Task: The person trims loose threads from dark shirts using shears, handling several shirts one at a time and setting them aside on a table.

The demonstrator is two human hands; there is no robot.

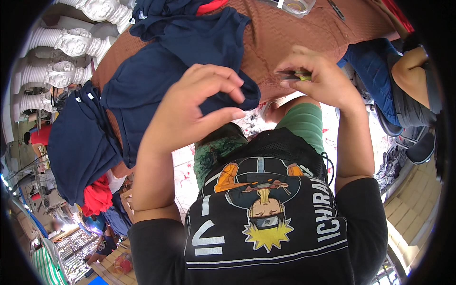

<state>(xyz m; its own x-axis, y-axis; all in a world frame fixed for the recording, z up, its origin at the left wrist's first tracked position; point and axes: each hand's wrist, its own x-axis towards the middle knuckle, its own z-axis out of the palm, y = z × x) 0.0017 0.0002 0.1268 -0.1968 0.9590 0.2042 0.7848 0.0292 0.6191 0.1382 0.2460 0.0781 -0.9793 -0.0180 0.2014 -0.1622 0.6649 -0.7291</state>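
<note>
My right hand (320, 78) is closed round a small pair of thread snips (302, 75), yellowish with dark blades pointing left. It is raised over the near edge of the brown cloth-covered table (275, 35). My left hand (202, 95) hovers with thumb and fingers curved apart, and nothing shows between them. Behind and below it lies a dark navy garment (152, 71), spread over the table and hanging toward my lap. Whether my left fingers touch the cloth, I cannot tell.
More navy garments (78, 142) hang off the table at the left, with red cloth (97, 197) below. A clear plastic container (297, 6) and a dark pen-like tool (336, 9) lie at the far side. Another person (408, 85) sits close on the right. White ornate balusters (76, 42) stand far left.
</note>
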